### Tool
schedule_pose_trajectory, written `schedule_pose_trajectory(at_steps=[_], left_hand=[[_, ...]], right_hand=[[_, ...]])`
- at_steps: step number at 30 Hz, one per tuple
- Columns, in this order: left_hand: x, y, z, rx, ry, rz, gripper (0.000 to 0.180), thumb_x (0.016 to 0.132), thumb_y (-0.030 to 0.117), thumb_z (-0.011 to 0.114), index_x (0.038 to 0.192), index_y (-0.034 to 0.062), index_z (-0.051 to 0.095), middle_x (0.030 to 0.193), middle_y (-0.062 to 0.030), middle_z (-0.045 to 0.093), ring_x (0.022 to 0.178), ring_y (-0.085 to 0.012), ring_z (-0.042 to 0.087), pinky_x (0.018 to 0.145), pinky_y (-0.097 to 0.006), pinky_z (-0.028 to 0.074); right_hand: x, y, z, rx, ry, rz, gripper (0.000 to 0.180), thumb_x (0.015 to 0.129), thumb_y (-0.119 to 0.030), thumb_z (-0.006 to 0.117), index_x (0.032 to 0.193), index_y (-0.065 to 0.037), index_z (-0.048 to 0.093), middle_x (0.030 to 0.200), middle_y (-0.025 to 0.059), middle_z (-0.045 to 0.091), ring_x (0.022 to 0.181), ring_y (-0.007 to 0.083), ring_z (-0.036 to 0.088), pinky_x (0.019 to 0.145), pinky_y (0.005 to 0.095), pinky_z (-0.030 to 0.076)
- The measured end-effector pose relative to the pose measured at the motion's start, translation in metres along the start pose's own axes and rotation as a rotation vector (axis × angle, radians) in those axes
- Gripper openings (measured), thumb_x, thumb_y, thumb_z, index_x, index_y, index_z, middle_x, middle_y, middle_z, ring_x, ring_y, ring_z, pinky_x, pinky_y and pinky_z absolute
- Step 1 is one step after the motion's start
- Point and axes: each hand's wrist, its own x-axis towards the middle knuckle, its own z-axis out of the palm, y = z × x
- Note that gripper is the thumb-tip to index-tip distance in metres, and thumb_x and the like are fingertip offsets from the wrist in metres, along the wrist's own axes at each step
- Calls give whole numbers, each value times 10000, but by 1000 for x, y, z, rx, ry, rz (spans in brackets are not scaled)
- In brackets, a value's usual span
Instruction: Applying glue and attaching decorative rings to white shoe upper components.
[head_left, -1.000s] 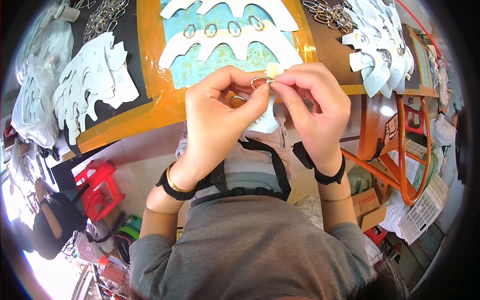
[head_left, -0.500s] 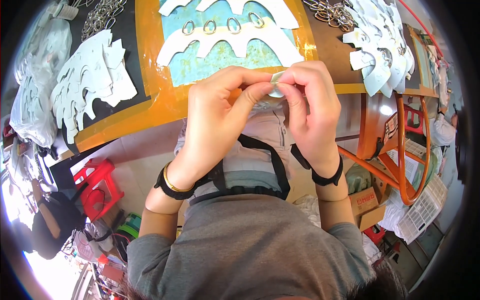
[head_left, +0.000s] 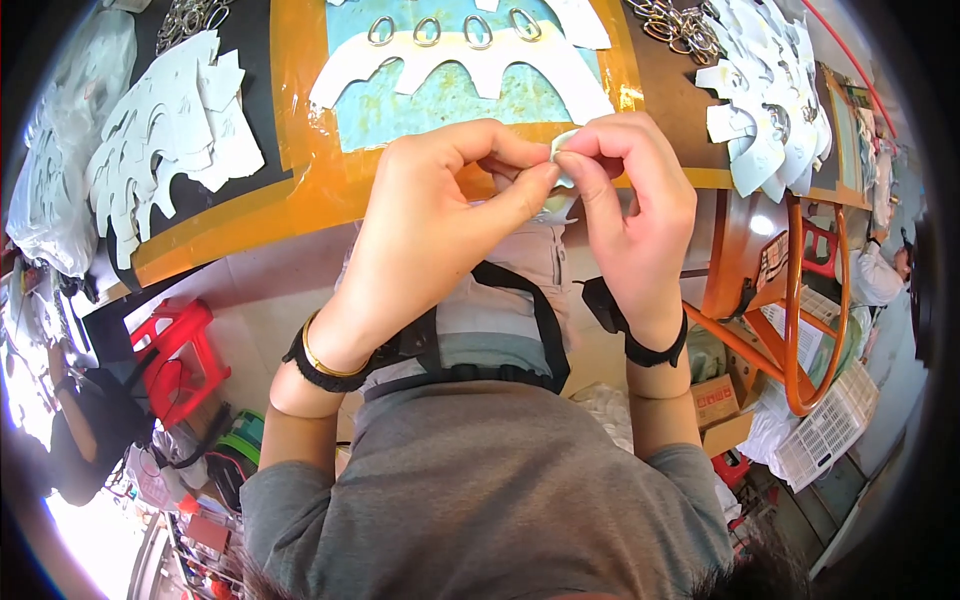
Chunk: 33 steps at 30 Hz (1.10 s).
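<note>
My left hand (head_left: 435, 200) and my right hand (head_left: 637, 200) meet just over the near edge of the table. Thumb and forefinger of each pinch a small, thin, pale piece (head_left: 565, 145), white to light green, that looks bent between them. Fingertips hide much of it, so its exact kind is unclear. Beyond my hands, a white scalloped strip (head_left: 420, 72) lies on a turquoise work surface (head_left: 385, 125) bordered with amber tape. Several oval metal rings (head_left: 478, 46) sit in a row along the strip's upper edge.
Stacked white scalloped pieces (head_left: 180, 130) lie at left beside a clear plastic bag (head_left: 60, 170); more pale pieces (head_left: 765, 110) are heaped at right. Metal rings (head_left: 680, 28) lie behind. Below are a red stool (head_left: 185, 375), an orange tubular frame (head_left: 797, 300) and a cardboard box (head_left: 715, 400). Other people are at both sides.
The pale piece has turned and looks more bent between my fingertips. My left thumb has shifted right toward it. The table has slid slightly upward in the view.
</note>
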Motion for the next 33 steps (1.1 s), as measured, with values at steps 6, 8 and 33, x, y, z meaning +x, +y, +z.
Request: schedule_pose_trajectory(at_steps=[6,8,33], left_hand=[[0,5,-1,-14,-12,-73,111,817,27,647,904,-40,626,845,-19,633,738,-32,549,633,-166,436],[1,5,-1,26,-17,-66,91,809,25,645,879,-29,622,812,2,616,711,-14,520,608,-153,415],[5,-4,0,-301,124,32,125,785,52,641,721,15,540,721,26,569,659,-15,480,591,-173,406]], right_hand=[[0,2,-3,-38,-27,-26,102,764,61,651,822,9,585,796,83,582,678,144,588,597,236,497],[-1,0,-2,-44,-23,-10,104,761,61,653,819,9,585,791,83,583,679,144,588,596,238,496],[14,-11,-17,388,98,110,201,811,21,605,1008,-12,592,853,24,538,769,62,487,647,200,393]])
